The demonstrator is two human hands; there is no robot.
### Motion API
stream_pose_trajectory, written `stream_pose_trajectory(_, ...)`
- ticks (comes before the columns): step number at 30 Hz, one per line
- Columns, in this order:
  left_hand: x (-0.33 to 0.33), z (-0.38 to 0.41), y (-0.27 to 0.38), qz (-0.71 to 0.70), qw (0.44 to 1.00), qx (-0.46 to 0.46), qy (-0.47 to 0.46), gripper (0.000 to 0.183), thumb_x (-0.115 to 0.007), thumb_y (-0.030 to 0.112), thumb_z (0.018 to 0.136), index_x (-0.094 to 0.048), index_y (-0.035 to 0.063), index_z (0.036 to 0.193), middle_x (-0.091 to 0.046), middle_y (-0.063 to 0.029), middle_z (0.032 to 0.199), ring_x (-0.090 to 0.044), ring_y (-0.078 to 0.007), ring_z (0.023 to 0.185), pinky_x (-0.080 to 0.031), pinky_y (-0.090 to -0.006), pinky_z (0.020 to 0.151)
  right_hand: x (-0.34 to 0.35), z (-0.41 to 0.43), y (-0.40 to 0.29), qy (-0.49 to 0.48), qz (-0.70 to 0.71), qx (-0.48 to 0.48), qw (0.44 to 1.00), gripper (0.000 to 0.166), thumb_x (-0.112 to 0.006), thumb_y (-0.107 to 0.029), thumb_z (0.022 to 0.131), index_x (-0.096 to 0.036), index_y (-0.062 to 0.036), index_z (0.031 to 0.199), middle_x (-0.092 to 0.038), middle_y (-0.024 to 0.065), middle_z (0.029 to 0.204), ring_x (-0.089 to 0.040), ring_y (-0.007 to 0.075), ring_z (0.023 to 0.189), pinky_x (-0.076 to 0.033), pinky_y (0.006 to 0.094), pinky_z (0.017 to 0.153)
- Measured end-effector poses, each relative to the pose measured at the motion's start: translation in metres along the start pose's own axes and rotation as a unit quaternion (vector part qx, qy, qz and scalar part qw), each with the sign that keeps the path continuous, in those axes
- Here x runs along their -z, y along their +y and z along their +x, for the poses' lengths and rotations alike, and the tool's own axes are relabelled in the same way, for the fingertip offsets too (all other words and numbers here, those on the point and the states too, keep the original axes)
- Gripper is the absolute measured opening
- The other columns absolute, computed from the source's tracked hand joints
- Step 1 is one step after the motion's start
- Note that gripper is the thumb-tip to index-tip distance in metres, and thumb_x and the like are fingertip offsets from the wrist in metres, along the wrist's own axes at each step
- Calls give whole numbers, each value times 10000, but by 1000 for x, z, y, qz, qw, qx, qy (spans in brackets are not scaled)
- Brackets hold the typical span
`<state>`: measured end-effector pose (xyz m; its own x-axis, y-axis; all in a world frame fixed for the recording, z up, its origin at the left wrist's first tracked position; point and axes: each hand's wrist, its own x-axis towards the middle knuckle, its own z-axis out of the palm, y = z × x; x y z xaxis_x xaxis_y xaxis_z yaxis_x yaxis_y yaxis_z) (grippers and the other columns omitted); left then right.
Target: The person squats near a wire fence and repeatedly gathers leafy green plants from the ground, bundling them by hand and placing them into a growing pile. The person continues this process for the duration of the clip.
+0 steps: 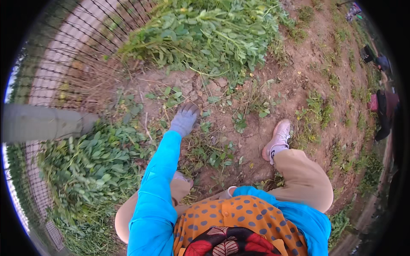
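My left hand point(185, 119), in a grey glove, reaches down to the soil among small leafy plants. Its fingertips are dark and blurred, so whether they grip a stem is unclear. A low green sprig point(173, 96) stands just beyond the fingers, and more low plants point(221, 156) grow nearer my feet. Only a small pale part of my right hand point(229, 191) shows at my waist, by the blue sleeve; its fingers are hidden. A large heap of leafy green plants point(205, 38) lies on the ground ahead of my left hand.
Another leafy heap point(96, 163) lies to the left, beside a grey post point(48, 123) and dark netting point(73, 48). My right shoe point(279, 139) rests on bare reddish soil. Weeds point(317, 112) grow in rows to the right. A person point(384, 112) is at the far right edge.
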<state>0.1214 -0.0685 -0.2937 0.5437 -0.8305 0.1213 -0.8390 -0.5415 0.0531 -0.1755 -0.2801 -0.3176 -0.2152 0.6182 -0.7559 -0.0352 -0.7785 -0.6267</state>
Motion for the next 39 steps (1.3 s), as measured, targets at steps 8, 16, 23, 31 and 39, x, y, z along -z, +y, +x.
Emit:
stream_pose_trajectory(8,-46,59,-65,-51,973,215,67,644,-755,357,789,-515,159,1354,-463,-70,1399,-353,-331,1385,-244,-617,1137,129,-128,22,-60,10,-10,998,464,-485,-327,979,-601,8,1278,-625,134,1254,-596,346,1064,-459,464,900)
stream_pose_trajectory(16,-65,57,-93,-112,972,192,72,657,-737,418,773,-540,184,1355,-477,-38,1415,-414,-330,1324,-285,-614,1080,217,-172,35,-118,39,-20,992,450,-517,-317,955,-626,14,1240,-647,136,1216,-611,345,1039,-470,459,886)
stream_pose_trajectory(23,-58,60,-89,-124,966,215,69,578,-710,387,818,-546,190,1336,-493,-56,1370,-436,-336,1295,-314,-600,1071,232,-180,7,-120,34,-7,992,438,-545,-308,934,-647,19,1206,-666,137,1183,-624,345,1017,-480,455,873)
stream_pose_trajectory(31,-47,64,-82,-97,969,193,117,608,-723,372,790,-533,181,1336,-490,-70,1377,-411,-360,1329,-265,-587,1140,218,-129,10,-67,-19,-10,998,424,-577,-298,909,-671,25,1167,-688,138,1145,-639,344,991,-491,451,859)
stream_pose_trajectory(39,-41,73,-54,-38,956,279,85,510,-703,339,818,-542,178,1274,-518,-48,1300,-424,-333,1315,-319,-590,1107,186,-66,-14,268,-80,11,960,302,-686,-250,744,-746,-12,920,-723,177,958,-688,384,913,-547,461,775)
